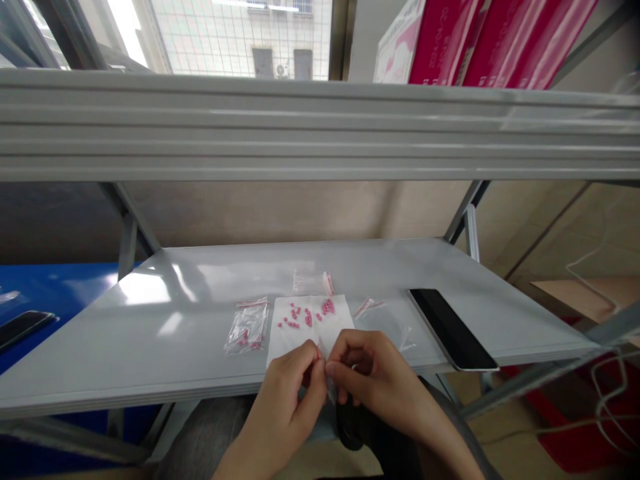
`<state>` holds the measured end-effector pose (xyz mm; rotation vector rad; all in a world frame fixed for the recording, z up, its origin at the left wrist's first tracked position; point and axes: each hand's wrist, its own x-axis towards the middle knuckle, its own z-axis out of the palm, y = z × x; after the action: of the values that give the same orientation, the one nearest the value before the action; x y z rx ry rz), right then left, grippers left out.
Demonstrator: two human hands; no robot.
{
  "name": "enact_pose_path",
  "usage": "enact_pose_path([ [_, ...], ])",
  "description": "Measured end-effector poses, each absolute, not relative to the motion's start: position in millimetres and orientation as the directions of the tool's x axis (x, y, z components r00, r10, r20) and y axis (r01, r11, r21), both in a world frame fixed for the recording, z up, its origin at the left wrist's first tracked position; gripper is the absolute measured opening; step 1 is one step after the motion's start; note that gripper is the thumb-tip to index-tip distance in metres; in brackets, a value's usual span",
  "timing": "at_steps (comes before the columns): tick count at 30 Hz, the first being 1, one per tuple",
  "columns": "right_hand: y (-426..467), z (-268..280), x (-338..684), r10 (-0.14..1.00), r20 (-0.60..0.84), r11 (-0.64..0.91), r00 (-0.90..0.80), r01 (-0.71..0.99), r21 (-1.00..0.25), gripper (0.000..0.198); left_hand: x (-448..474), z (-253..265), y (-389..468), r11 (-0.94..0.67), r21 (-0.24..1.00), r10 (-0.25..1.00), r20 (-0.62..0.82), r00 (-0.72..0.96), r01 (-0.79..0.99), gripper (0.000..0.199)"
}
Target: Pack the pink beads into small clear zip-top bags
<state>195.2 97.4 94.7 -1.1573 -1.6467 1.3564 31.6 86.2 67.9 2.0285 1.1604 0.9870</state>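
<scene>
Your left hand (293,387) and right hand (375,373) sit close together, pinching what looks like a small clear bag (331,391) between them (too covered to tell its long axis), with the pink beads (308,319) on the white paper (283,347) just beyond, nearer your left hand.

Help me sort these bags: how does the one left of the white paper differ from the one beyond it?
The left bag holds pink pieces; the far bag shows none. The left bag's red strip lies along its far edge; the far bag's, along its right edge. Both are clear plastic.
</scene>
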Motion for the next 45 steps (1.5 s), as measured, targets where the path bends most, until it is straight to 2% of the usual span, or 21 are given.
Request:
enact_pose_path([
  [3,96.6,90.9,193.0,0.955,0.083,0.171,-0.284,0.301,-0.938,0.014,34.1,64.0,86.8,-0.500,0.698,0.866,0.382,0.324,0.513,0.025],
  [7,95.4,86.3,189.1,0.964,0.229,0.266,-0.135,0.491,-0.830,0.017,32.5,59.2,86.5,-0.526,0.540,0.806,0.563,0.183,0.657,0.024],
  [10,96.4,87.4,190.3,0.968,0.239,0.248,-0.082,0.489,-0.837,0.016,25.9,61.5,87.8,-0.577,0.512,0.732,0.670,0.125,0.637,0.028],
  [12,97.0,89.9,191.8,0.975,0.190,0.221,-0.116,0.417,-0.882,0.014,21.5,64.5,89.8,-0.667,0.499,0.682,0.708,0.185,0.553,0.024],
  [14,96.9,92.1,193.0,0.976,0.139,0.189,-0.167,0.340,-0.921,0.012,19.3,65.7,92.0,-0.714,0.483,0.668,0.686,0.288,0.507,0.070],
  [15,96.8,92.8,193.3,0.975,0.121,0.176,-0.188,0.311,-0.934,0.011,19.2,65.3,93.1,-0.720,0.472,0.670,0.664,0.333,0.509,0.087],
  [16,96.6,93.2,193.7,0.973,0.109,0.166,-0.202,0.292,-0.942,0.009,19.8,64.1,94.0,-0.720,0.459,0.674,0.643,0.365,0.520,0.091],
  [19,96.9,93.2,194.2,0.974,0.087,0.142,-0.211,0.259,-0.955,0.007,22.8,59.0,95.3,-0.728,0.429,0.662,0.641,0.387,0.535,0.077],
  [25,100.9,91.6,193.8,0.979,0.068,0.109,-0.190,0.214,-0.971,0.011,24.7,56.6,95.7,-0.745,0.362,0.600,0.732,0.324,0.561,0.069],
  [29,104.3,87.5,195.5,0.974,0.088,0.139,-0.208,0.246,-0.959,0.012,25.1,57.6,97.3,-0.725,0.429,0.631,0.727,0.270,0.539,0.057],
  [34,106.3,88.6,199.4,0.973,0.086,0.158,-0.213,0.351,-0.923,0.015,26.9,57.5,98.2,-0.671,0.541,0.719,0.643,0.265,0.507,0.055],
  [41,109.0,82.8,197.5,0.945,-0.042,0.098,-0.325,0.402,-0.911,0.019,26.5,58.2,98.5,-0.690,0.460,0.690,0.652,0.315,0.559,0.057],
  [45,111.5,77.8,198.2,0.939,-0.102,0.037,-0.328,0.392,-0.919,0.021,24.1,59.0,101.3,-0.683,0.502,0.706,0.640,0.303,0.531,0.050],
])
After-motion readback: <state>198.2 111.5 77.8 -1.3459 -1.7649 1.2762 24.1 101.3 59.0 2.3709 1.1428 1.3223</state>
